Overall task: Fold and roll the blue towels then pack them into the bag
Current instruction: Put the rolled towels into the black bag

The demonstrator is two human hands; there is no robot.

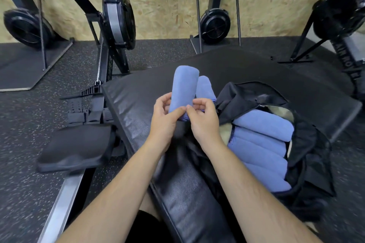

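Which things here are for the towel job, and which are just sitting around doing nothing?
For the job: the blue towel, gripped by the left hand and the right hand; a second towel beside it; the rolled towels already in the black bag.

Just lying about: the rowing machines, the rower seat, the black pad.

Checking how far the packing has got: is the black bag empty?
No, several rolled blue towels lie side by side inside the open black bag.
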